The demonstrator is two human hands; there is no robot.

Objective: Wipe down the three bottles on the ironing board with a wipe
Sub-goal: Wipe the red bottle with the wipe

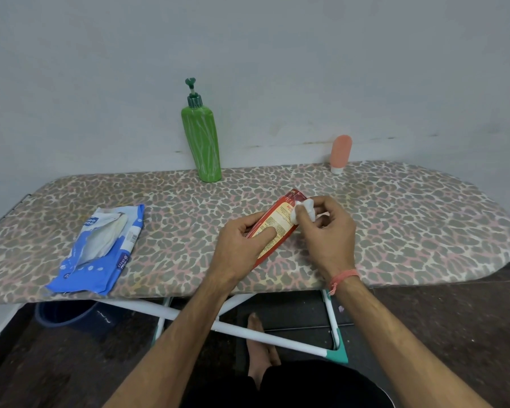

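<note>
My left hand [242, 240] grips the red bottle [273, 228] above the ironing board [395, 219]. My right hand [327, 228] pinches the wipe [305, 210] against its label. The green pump bottle [202, 142] and pink bottle [339, 154] stand at the far edge, probably not yet wiped.

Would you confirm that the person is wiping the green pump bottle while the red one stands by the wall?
Not quite: the head view shows the left hand holding the red bottle while the right hand wipes it with the wipe. The green pump bottle stands by the wall.

Green pump bottle [202, 139], leopard-print ironing board [395, 219]
</note>
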